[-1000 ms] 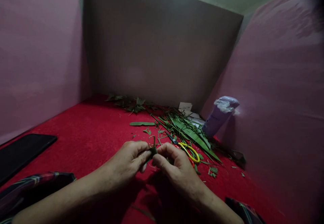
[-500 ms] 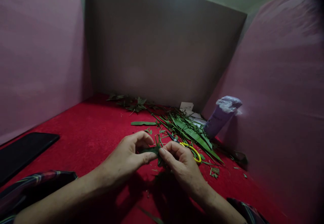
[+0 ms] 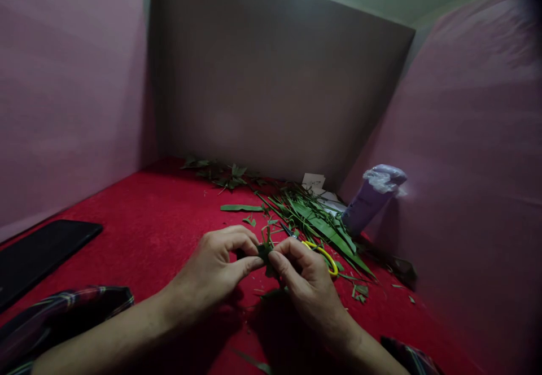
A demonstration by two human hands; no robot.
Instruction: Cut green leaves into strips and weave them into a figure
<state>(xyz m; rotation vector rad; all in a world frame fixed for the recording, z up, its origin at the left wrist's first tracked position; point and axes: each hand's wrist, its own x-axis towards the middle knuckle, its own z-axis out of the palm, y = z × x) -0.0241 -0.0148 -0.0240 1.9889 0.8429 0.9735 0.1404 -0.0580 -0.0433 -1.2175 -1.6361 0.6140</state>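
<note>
Green leaf [image 3: 264, 254] pinched between two hands

From where I stand, the leaf is held up over a red counter [image 3: 156, 222]. The grip of the left hand [image 3: 218, 262] has thumb and fingers on its left side; the grip of the right hand [image 3: 311, 279] pinches the other side. Just beyond the right hand lie yellow-handled scissors [image 3: 332, 264], beside a heap of long leaves [image 3: 324, 225]. Farther right stands a purple container [image 3: 365, 203]
</note>
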